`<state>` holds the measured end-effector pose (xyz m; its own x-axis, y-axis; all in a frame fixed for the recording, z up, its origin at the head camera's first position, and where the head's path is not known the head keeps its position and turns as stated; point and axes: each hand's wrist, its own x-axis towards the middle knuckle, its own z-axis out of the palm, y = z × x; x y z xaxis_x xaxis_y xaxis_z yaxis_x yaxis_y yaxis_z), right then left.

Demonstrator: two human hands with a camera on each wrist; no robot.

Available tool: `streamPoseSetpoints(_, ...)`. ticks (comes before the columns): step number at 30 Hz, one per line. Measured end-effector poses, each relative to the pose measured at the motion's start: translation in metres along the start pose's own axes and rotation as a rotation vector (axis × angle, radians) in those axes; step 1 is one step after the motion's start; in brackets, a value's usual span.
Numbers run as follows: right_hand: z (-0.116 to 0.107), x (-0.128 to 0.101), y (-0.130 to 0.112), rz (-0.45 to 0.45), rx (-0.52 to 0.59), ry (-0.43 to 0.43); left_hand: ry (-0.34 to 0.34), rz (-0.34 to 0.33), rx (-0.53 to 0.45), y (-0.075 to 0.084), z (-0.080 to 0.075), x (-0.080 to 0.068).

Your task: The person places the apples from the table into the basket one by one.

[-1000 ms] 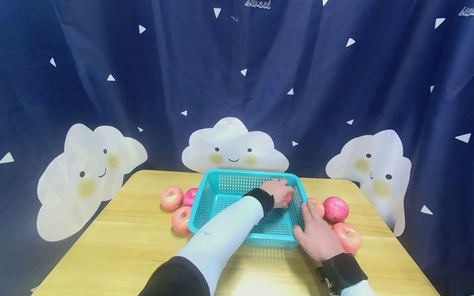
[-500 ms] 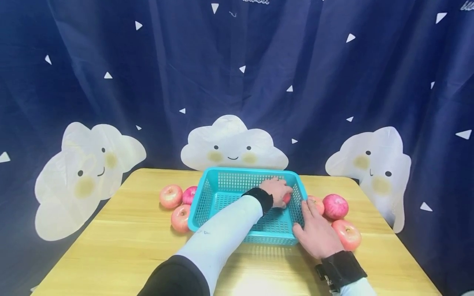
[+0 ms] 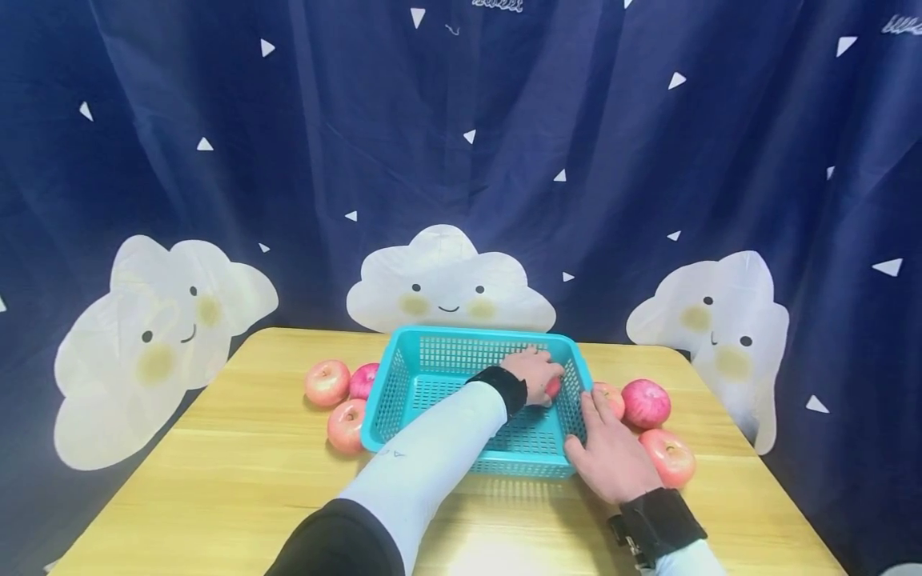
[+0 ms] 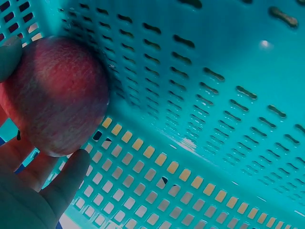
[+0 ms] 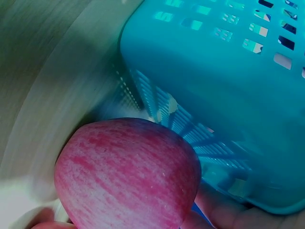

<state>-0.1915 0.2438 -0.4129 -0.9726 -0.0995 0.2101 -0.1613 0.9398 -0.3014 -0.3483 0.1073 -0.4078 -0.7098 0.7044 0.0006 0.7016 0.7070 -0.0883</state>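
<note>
A turquoise mesh basket (image 3: 504, 464) sits on the wooden table. My left hand (image 3: 531, 373) reaches inside it, holding a red apple (image 3: 552, 388) near the right end wall. In the left wrist view, thumb and fingers lie around this apple (image 4: 59, 95), close to the perforated walls. My right hand (image 3: 615, 456) rests along the basket's right side with fingers fairly straight, fingertips at the rim and thumb by the near corner. Just beside this hand stand a dark pink apple (image 3: 646, 403) and two paler ones, one (image 3: 668, 458) nearer me, the other (image 3: 609, 399) partly hidden behind the fingers.
Left of the basket are two pale apples, one farther back (image 3: 327, 382) and one nearer (image 3: 347, 426), plus a pinker apple (image 3: 363, 380) partly covered by the rim. A dark blue curtain (image 3: 461, 176) with printed clouds hangs behind the table (image 3: 216, 496).
The head view has shifted slightly, moving the whole scene a little to the left in it. Both hands keep their places at the basket, the left one on the apple throughout.
</note>
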Motion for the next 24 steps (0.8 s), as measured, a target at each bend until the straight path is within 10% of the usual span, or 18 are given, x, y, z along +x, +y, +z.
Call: streamPoseSetpoints(24, -0.001, -0.001, 0.001, 0.001, -0.014, 0.018, 0.028, -0.026, -0.045, -0.005, -0.013, -0.028)
